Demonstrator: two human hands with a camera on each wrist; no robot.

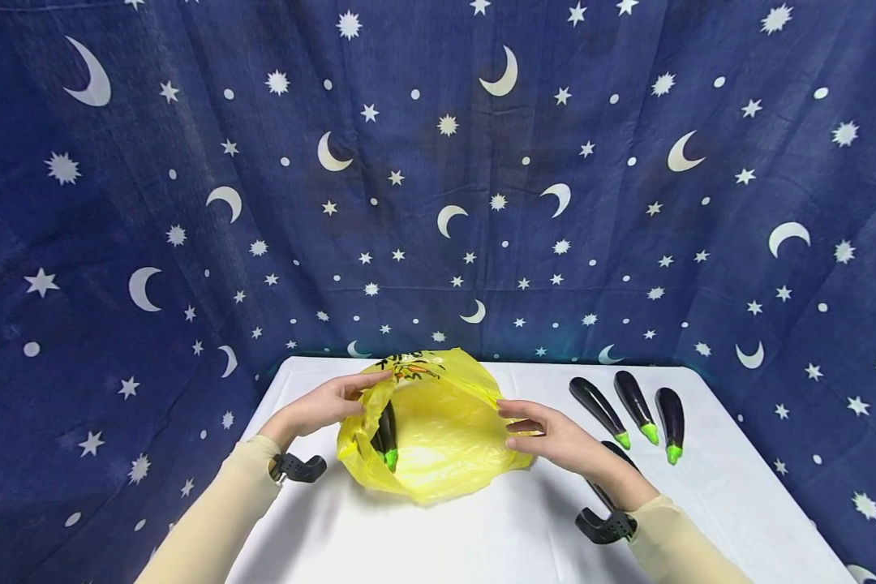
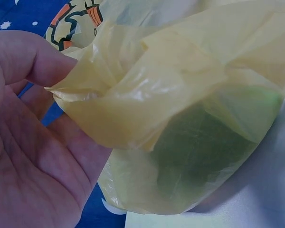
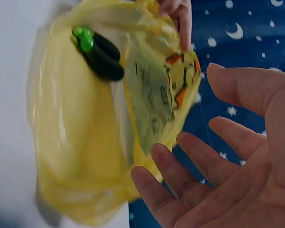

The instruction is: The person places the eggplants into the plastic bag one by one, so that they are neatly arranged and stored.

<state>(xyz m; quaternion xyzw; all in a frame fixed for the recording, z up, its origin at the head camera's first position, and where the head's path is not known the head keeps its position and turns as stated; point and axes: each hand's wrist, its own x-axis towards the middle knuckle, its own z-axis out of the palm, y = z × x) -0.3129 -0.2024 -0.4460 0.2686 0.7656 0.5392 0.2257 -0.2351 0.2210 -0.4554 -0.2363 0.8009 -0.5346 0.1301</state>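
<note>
A yellow plastic bag (image 1: 460, 442) with printed lettering lies on the table, its mouth held wide and facing me. My left hand (image 1: 330, 407) pinches the bag's left rim between thumb and fingers, and the gathered film shows in the left wrist view. At the opposite rim, my right hand (image 1: 558, 438) has its fingers extended, fingertips right at the film; its palm (image 3: 237, 190) holds nothing. Inside the bag, near the left side, rest two dark eggplants (image 3: 102, 59) with green caps. Through the film in the left wrist view they appear as a dark shape (image 2: 199, 147).
Three eggplants lie side by side at the table's right: one on the left (image 1: 597, 408), one in the middle (image 1: 633, 403) and one on the right (image 1: 672, 422). Another is partly hidden under my right forearm. A blue curtain (image 1: 409, 203) with moons and stars hangs behind the white table (image 1: 438, 543).
</note>
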